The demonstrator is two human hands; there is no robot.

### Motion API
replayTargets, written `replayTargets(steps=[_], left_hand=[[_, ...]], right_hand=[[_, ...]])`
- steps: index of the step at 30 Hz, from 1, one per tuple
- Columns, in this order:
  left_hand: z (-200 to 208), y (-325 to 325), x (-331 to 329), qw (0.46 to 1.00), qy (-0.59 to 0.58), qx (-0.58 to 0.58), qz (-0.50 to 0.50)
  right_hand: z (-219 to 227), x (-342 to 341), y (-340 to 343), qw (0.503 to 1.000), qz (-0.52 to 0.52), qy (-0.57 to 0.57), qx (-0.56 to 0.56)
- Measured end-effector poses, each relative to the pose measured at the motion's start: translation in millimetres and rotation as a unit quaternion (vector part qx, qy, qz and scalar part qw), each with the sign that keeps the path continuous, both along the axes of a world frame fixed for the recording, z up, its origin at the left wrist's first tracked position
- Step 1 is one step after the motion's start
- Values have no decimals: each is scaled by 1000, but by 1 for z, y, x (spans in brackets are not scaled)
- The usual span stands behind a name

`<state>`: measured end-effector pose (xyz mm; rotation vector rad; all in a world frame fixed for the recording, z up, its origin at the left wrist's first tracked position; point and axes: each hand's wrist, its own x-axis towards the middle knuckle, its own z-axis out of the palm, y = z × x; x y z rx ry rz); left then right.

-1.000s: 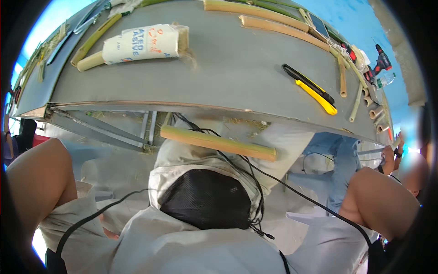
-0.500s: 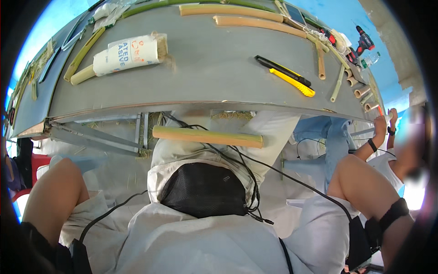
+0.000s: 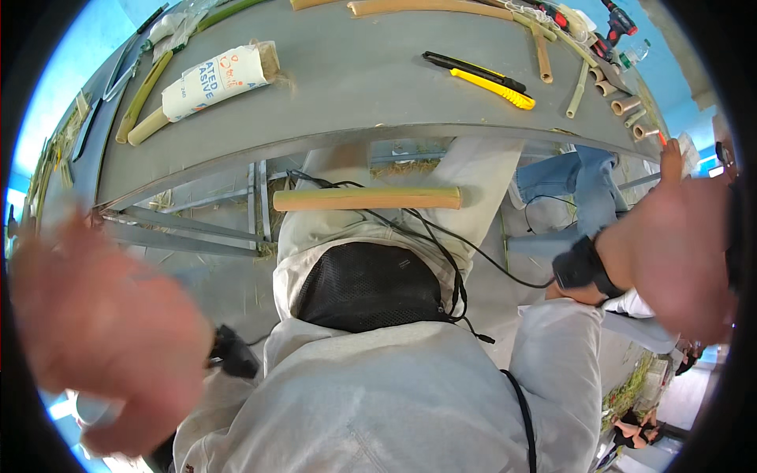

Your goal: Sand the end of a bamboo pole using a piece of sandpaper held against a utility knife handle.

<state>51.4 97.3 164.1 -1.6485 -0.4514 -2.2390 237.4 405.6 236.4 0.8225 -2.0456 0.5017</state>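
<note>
A split length of bamboo (image 3: 367, 199) lies crosswise over my legs, just below the table edge. Behind my waist-level black mesh pouch (image 3: 371, 288) run several black cables. My left hand (image 3: 118, 331) is raised at the left, close to the camera and smeared by motion. At the right rim my right hand (image 3: 686, 260) is raised too, blurred, with a black band on its wrist. Neither hand touches the bamboo, and their finger positions are unclear. On the table lie a yellow utility knife (image 3: 495, 88) and a black utility knife (image 3: 473, 69) side by side.
The grey table (image 3: 339, 102) spans the front. A bamboo piece wrapped in printed paper (image 3: 217, 81) lies at its left. More bamboo strips (image 3: 430, 7) lie along the back, and short bamboo tubes (image 3: 625, 105) stand out at the right near a cordless drill (image 3: 619, 22).
Both hands have lifted from beside my knees toward the camera, left and right. The view has shifted, with the table now higher in the picture. The bamboo stays over my legs.
</note>
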Motion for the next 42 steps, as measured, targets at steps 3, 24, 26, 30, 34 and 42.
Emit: replayTargets(steps=[3, 24, 26, 30, 34, 42], left_hand=[[-46, 19, 0, 921, -13, -386, 53], [-188, 42, -55, 619, 182, -712, 278], [-170, 28, -52, 608, 158, -728, 274], [-143, -3, -43, 667, 67, -708, 223], [-131, -20, -36, 705, -89, -680, 179], [-120, -16, -14, 758, -241, -606, 30]], right_hand=[[-32, -38, 23, 982, -186, 14, -17], [-124, -35, 40, 892, -363, -200, -178], [-127, -18, 24, 869, -358, -179, -292], [-136, 2, -6, 868, -212, -169, -415], [-152, -5, -23, 821, -191, -297, -449], [-182, -34, -54, 822, -49, -383, -419]])
